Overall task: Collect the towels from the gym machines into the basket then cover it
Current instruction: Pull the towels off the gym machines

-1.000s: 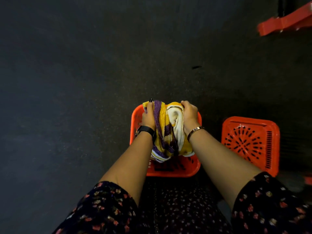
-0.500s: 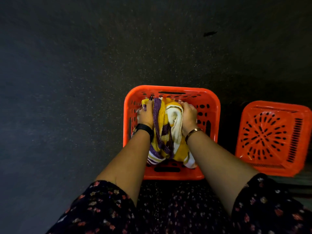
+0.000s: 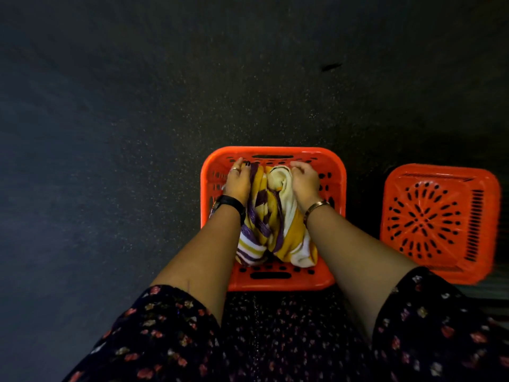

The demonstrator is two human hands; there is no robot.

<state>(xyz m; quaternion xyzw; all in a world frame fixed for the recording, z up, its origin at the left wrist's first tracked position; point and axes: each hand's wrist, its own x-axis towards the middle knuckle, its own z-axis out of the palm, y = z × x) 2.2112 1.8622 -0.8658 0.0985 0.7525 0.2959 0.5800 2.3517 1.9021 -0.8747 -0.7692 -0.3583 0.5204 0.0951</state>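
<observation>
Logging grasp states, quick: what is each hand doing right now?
Left hand: closed, gripping the towels.
Right hand: closed, gripping the same towels.

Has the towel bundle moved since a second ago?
Yes. The towel bundle has gone down into the orange basket; its far rim, hidden before, now shows beyond it.

- The basket [image 3: 303, 151] floor lies mostly hidden under the towel bundle [image 3: 264, 216]; how many towels are in it cannot be told.
- The right hand [image 3: 304, 181] has its fingertips buried in the cloth, and the left hand [image 3: 238, 183] hides its thumb.
- The lid [image 3: 438, 221] blurs along its right edge.
- The floral sleeves [image 3: 154, 334] are cut off at the bottom.
- The dark mark [image 3: 331, 67] on the floor [image 3: 137, 133] is too small to identify.
</observation>
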